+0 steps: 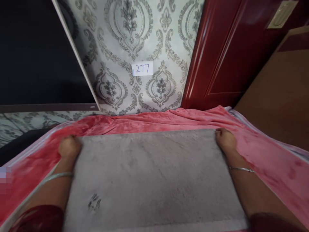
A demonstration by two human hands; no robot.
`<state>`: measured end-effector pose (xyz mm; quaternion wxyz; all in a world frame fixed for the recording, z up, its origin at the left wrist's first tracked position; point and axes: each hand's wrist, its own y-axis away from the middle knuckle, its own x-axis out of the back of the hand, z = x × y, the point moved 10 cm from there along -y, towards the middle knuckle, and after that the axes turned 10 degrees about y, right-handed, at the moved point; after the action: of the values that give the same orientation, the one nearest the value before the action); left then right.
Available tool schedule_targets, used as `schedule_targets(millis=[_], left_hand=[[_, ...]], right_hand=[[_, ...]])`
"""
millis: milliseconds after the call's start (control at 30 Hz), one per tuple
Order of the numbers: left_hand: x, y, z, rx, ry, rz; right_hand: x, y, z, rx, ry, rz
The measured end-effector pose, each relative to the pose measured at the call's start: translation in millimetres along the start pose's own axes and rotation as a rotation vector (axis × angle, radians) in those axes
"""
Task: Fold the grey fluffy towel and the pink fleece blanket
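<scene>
A grey cloth [154,180] stretches flat and wide between the person's two hands, over a pink-red blanket [263,151] — whether it rests there or hangs just above, I cannot tell. The left hand [70,147], a little blurred, is closed at the cloth's far left corner; the right hand [226,140] has its fingers curled tight on the far right corner. A small dark mark [94,202] sits near the cloth's lower left. A pale bangle [59,175] rings the left forearm and a thin silvery one [241,169] the right. Beyond the blanket stands a patterned wall [113,64] bearing a white label [142,68] that reads 277 — a dark screen [43,54] to its left, a glossy red door [224,48] and a brown carton [285,90] to its right.
</scene>
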<state>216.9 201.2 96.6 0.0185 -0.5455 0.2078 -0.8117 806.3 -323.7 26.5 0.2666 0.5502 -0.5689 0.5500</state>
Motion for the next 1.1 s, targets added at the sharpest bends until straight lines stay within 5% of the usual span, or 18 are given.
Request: schedule_targets(millis=[67, 133, 233, 333, 400, 667, 933, 1100], left_hand=[[2.7, 7.6, 24.9, -0.106, -0.023, 0.011], [-9.1, 23.8, 71.8, -0.378, 0.019, -0.054], [-51.1, 72.5, 138.4, -0.795, 0.093, -0.328], [-93.3, 113.4, 162.0, -0.917, 0.098, -0.622], [-104.8, 122.2, 162.8, -0.903, 0.110, -0.683], [-99.5, 105.0, 138.9, -0.816, 0.137, -0.623], [-68.5, 60.9, 27.6, -0.340, -0.063, -0.521], [-45.1, 62.5, -17.1, -0.256, -0.046, -0.479]], right_hand=[[13.2, 5.9, -27.7, 0.200, -0.005, 0.116], [15.5, 21.4, -66.3, 0.451, -0.030, 0.155], [-13.2, 52.9, -117.8, 0.748, -0.019, -0.034], [-50.9, 74.2, -135.9, 0.819, 0.021, -0.293], [-61.8, 77.0, -135.1, 0.798, 0.024, -0.356], [-67.7, 73.1, -127.7, 0.791, 0.013, -0.378], [-80.5, 68.2, -124.5, 0.791, 0.037, -0.352], [-78.9, 69.3, -126.6, 0.800, 0.054, -0.342]])
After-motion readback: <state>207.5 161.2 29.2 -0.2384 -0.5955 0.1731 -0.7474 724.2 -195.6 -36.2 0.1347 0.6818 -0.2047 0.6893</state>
